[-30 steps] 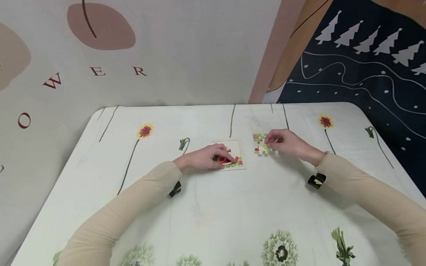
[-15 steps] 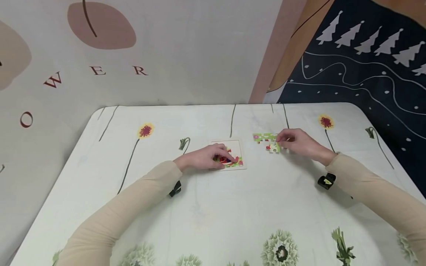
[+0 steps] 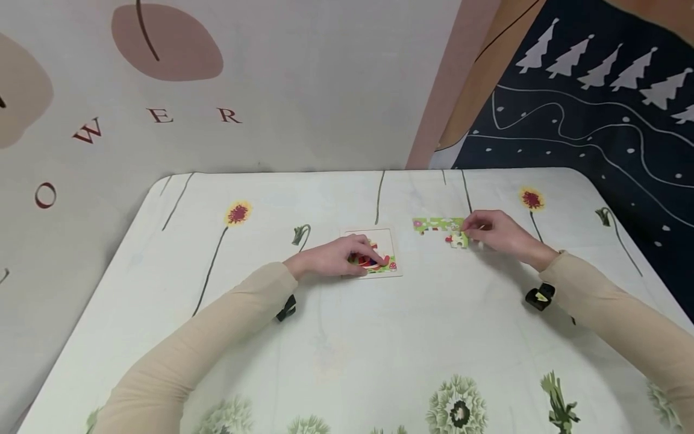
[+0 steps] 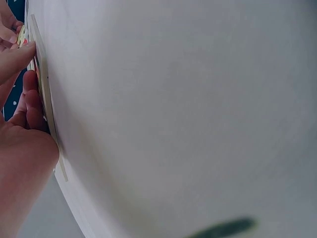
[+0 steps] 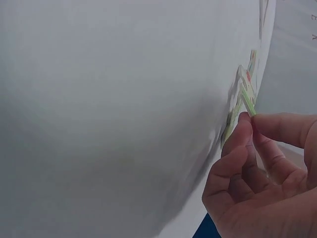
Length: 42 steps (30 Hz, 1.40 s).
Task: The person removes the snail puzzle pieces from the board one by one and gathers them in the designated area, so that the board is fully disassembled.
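Note:
In the head view, my left hand (image 3: 347,256) rests on a small square puzzle board (image 3: 387,238) with a partly covered red, blue and green picture. The left wrist view shows its fingers on the face of the board (image 4: 45,82), seen edge-on. To the right, my right hand (image 3: 497,232) pinches a green and white jigsaw puzzle piece (image 3: 459,241) with a red spot between thumb and fingertips. The right wrist view shows that pinched piece (image 5: 249,103) tilted. Just behind it lies a row of green puzzle pieces (image 3: 436,223), its right end hidden by the fingers.
A white cloth with printed flowers (image 3: 320,337) covers the table, whose back edge meets a pale printed wall hanging (image 3: 325,90). A dark panel with white trees (image 3: 575,114) hangs at the right. Each wrist wears a black strap with a camera (image 3: 540,296).
My right hand has moved right with the pinched puzzle piece, which uncovers more of the green row behind it. The left hand has stayed on the board.

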{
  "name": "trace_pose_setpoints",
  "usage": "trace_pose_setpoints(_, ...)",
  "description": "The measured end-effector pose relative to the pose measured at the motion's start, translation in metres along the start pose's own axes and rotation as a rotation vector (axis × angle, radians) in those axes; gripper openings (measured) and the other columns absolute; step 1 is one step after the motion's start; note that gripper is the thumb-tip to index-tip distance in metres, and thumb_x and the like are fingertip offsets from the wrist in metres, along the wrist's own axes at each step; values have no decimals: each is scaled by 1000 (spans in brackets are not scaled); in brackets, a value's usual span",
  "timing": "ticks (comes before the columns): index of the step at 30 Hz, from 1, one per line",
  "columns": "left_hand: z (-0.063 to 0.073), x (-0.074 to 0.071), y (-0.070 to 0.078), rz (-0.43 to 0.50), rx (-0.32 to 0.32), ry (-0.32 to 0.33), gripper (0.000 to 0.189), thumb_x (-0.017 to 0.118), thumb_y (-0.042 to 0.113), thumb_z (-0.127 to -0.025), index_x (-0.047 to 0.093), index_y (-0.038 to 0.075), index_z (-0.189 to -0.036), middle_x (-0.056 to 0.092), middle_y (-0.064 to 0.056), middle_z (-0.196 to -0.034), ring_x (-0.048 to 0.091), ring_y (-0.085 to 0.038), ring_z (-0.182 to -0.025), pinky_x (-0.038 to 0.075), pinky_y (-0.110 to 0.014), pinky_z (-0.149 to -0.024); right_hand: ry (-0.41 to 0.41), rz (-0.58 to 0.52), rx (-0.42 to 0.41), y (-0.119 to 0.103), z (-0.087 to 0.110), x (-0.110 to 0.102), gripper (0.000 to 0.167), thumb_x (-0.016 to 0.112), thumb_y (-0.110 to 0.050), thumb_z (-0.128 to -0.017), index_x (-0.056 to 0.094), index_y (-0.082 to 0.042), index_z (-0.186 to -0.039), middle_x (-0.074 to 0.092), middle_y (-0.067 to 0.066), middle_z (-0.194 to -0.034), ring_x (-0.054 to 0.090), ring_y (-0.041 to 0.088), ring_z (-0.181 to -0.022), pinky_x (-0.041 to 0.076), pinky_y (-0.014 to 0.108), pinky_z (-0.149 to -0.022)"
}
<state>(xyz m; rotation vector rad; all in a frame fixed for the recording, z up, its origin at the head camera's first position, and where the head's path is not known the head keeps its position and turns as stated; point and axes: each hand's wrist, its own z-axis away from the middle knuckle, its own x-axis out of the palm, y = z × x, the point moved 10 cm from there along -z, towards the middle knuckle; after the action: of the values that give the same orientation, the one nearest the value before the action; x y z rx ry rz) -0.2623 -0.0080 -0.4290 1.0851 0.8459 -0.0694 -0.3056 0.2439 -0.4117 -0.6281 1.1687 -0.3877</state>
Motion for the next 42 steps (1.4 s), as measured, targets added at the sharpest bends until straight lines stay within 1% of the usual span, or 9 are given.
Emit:
trace_pose_setpoints(6, 0, 1, 0, -11, 11, 0, 35, 66, 7, -93, 69, 14, -128, 57, -6, -113, 45, -20, -109, 38, -31, -97, -3, -4, 5, 7, -1, -2, 20, 58, -14, -99, 65, 0, -112, 63, 14, -100, 51, 18, -82, 42, 27, -65)
trace_pose_setpoints(13, 0, 1, 0, -6, 19, 3, 35, 66, 7, -93, 69, 13, -128, 57, -6, -113, 45, -20, -108, 38, -32, -97, -7, -3, 13, 10, -3, -2, 20, 59, -15, -99, 66, -1, -111, 63, 12, -96, 49, 16, -79, 41, 27, -62)
trace_pose_setpoints(21, -1, 2, -2, -15, 16, -1, 36, 65, 8, -94, 68, 15, -129, 57, -6, -113, 45, -20, -108, 38, -31, -95, 7, 20, -1, 11, -5, -1, 18, 58, -11, -98, 66, 0, -109, 64, 15, -100, 50, 19, -82, 41, 26, -64)
trace_pose_setpoints(29, 0, 1, 0, -13, 17, 0, 35, 65, 8, -94, 69, 14, -128, 58, -6, -113, 45, -19, -108, 38, -31, -94, 17, 35, -10, 10, -5, -1, 19, 58, -12, -98, 66, 0, -110, 65, 17, -105, 51, 21, -87, 42, 26, -70)
trace_pose_setpoints(33, 0, 0, -1, -11, 13, 1, 36, 65, 8, -93, 69, 14, -128, 57, -6, -112, 45, -19, -107, 38, -30, -93, 21, 33, -2, 11, -6, -1, 20, 58, -13, -98, 66, 0, -111, 65, 18, -108, 51, 23, -90, 42, 26, -71)
trace_pose_setpoints(39, 0, 0, 3, -23, 19, 1, 35, 65, 7, -94, 68, 13, -128, 57, -6, -112, 45, -19, -106, 38, -30, -94, 18, 13, 18, 13, -5, -2, 21, 58, -14, -99, 66, 0, -113, 64, 19, -111, 52, 22, -90, 44, 26, -67)
trace_pose_setpoints(42, 1, 0, 6, -31, 18, -1, 36, 64, 7, -93, 68, 13, -129, 57, -7, -111, 45, -18, -104, 38, -29, -92, 11, -9, 29, 14, -4, -2, 23, 58, -15, -99, 65, 0, -114, 63, 20, -112, 52, 21, -89, 45, 26, -64)
